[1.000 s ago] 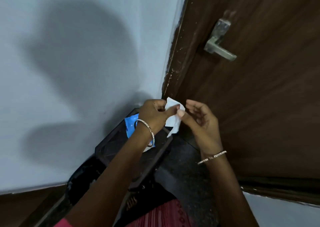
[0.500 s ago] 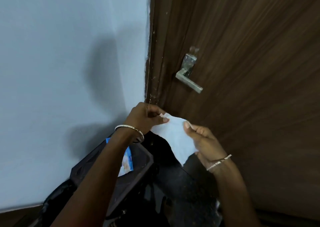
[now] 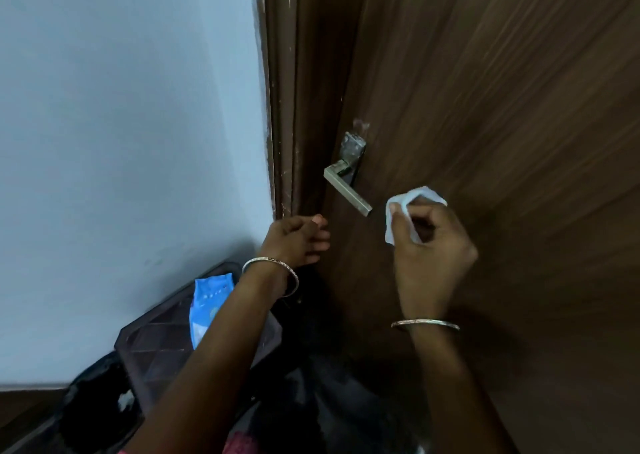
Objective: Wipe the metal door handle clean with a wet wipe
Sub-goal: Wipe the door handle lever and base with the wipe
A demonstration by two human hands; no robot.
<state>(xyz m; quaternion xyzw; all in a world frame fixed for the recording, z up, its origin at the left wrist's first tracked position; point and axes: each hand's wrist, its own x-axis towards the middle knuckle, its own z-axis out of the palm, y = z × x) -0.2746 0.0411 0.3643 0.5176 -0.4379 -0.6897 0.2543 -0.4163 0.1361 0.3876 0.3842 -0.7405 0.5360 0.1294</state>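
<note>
A metal lever door handle (image 3: 347,189) sticks out from a dark brown wooden door (image 3: 502,141), with a dull metal plate above it. My right hand (image 3: 429,252) holds a bunched white wet wipe (image 3: 412,200) just right of the handle's free end, a small gap apart. My left hand (image 3: 298,240) hovers below and left of the handle near the door frame, fingers loosely curled and holding nothing.
A pale blue wall (image 3: 131,141) fills the left side. Below it stands a dark quilted stool or seat (image 3: 156,346) with a blue wet wipe pack (image 3: 207,304) lying on it. A black bag (image 3: 93,405) sits at the lower left.
My left hand has let go of the wipe, which my right hand has bunched up and lifted toward the handle's end. The view has shifted so the handle sits closer.
</note>
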